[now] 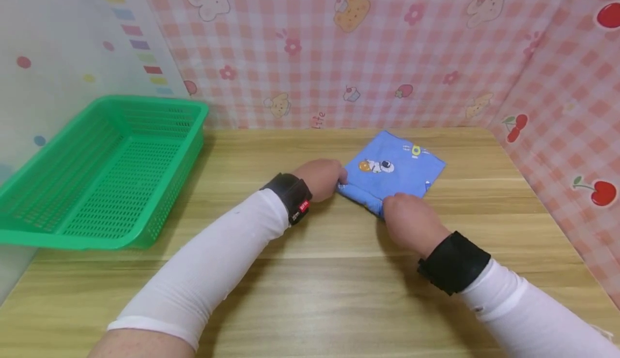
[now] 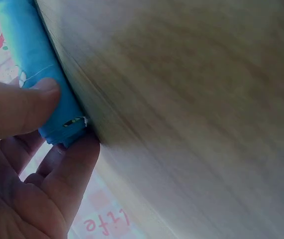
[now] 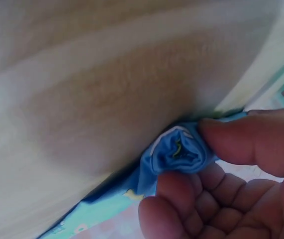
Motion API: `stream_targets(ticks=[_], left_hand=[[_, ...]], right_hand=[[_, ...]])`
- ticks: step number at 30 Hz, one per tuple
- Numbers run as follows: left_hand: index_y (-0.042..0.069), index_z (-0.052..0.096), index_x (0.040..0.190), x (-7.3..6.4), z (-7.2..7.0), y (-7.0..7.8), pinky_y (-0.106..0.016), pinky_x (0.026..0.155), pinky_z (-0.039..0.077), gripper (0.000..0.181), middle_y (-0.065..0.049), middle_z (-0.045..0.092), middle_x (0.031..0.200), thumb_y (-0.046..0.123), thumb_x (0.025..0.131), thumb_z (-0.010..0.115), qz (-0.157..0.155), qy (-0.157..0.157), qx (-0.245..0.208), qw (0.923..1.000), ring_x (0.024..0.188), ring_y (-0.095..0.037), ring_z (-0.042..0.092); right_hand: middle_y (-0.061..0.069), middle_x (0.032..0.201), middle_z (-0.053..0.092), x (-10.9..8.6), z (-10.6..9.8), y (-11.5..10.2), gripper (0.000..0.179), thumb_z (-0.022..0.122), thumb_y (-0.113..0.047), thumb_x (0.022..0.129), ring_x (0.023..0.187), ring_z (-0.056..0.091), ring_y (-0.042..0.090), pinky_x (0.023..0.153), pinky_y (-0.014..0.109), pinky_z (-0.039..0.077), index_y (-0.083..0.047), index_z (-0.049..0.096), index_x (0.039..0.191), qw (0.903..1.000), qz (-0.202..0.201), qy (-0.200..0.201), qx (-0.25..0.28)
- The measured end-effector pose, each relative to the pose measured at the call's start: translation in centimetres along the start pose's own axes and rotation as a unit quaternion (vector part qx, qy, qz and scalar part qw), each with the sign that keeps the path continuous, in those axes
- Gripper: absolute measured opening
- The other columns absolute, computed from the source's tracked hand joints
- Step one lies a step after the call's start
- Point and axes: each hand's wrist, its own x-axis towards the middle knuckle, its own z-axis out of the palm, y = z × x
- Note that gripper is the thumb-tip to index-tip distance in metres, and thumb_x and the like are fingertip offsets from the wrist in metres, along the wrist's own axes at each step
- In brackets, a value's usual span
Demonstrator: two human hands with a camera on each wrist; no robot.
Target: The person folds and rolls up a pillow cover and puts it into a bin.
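Observation:
A blue cloth [image 1: 387,167] printed with small astronaut figures lies on the table, its near edge rolled into a tube. My left hand [image 1: 322,179] pinches the left end of that roll. In the left wrist view, the thumb [image 2: 45,97] lies across the blue roll [image 2: 37,55], with fingers at its end. The right hand [image 1: 411,223] holds the other end. Its thumb [image 3: 246,142] and curled fingertips grip around the coiled end [image 3: 179,152] in the right wrist view. Beyond the roll, the cloth's far part is spread flat.
A green plastic basket [image 1: 167,185] with perforated sides stands at the left of the wood-grain table [image 1: 300,304]. A pink checked wall covering [image 1: 310,89] rises behind the table, and another patterned wall [image 1: 571,132] stands at the right.

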Motion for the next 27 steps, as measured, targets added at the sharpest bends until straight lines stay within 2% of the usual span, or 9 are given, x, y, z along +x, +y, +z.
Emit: stream_targets(ticks=[4,9,15,20,24,27], left_hand=[[0.018,0.074,0.129,0.0,0.1,-0.2,-0.038,0.115,0.049,0.034,-0.001,0.072,0.136,0.005,0.103,0.057,-0.008,-0.010,-0.008,0.9999,0.130,-0.022,0.064],[0.018,0.069,0.136,0.1,0.3,-0.4,-0.040,0.120,0.044,0.034,-0.002,0.067,0.143,0.012,0.107,0.053,-0.021,-0.019,-0.033,0.9991,0.137,-0.024,0.059],[0.017,0.071,0.133,0.6,0.4,-0.4,-0.040,0.118,0.046,0.032,-0.005,0.067,0.140,0.013,0.107,0.053,-0.016,-0.015,-0.043,0.9988,0.133,-0.025,0.060],[0.015,0.074,0.130,1.0,-0.4,0.0,-0.039,0.114,0.048,0.031,-0.006,0.069,0.136,0.011,0.107,0.053,-0.024,-0.025,-0.048,0.9983,0.128,-0.025,0.062],[0.018,0.076,0.128,1.7,-0.9,0.4,-0.039,0.115,0.048,0.031,-0.002,0.072,0.135,0.012,0.106,0.054,-0.035,-0.021,-0.034,0.9986,0.129,-0.023,0.063],[0.018,0.075,0.121,2.1,-0.9,0.5,-0.037,0.104,0.053,0.026,0.000,0.074,0.123,0.010,0.104,0.056,-0.051,-0.006,-0.033,0.9981,0.115,-0.020,0.066]], right_hand=[[0.010,0.078,0.062,0.6,-0.3,0.9,0.005,0.059,0.002,0.093,0.072,0.059,0.022,0.068,0.044,0.059,0.001,0.064,0.091,0.9990,0.004,-0.042,0.013],[0.011,0.084,0.065,1.4,-0.8,2.1,0.008,0.059,0.000,0.095,0.076,0.059,0.024,0.072,0.041,0.057,0.002,0.067,0.098,0.9929,0.027,-0.100,0.058],[0.015,0.101,0.072,2.2,-1.2,3.4,0.021,0.064,-0.008,0.099,0.088,0.063,0.027,0.082,0.045,0.057,0.005,0.071,0.114,0.9814,0.050,-0.147,0.113],[0.017,0.109,0.073,2.8,-1.7,4.2,0.027,0.067,-0.011,0.098,0.092,0.063,0.028,0.084,0.043,0.056,0.005,0.072,0.119,0.9726,0.067,-0.172,0.141],[0.012,0.099,0.072,3.0,-2.0,5.0,0.024,0.069,-0.014,0.098,0.088,0.061,0.025,0.077,0.036,0.052,0.002,0.074,0.114,0.9673,0.074,-0.180,0.163],[0.009,0.090,0.070,3.1,-2.2,5.6,0.021,0.069,-0.017,0.099,0.083,0.062,0.022,0.071,0.031,0.050,0.001,0.075,0.109,0.9582,0.087,-0.193,0.192]])
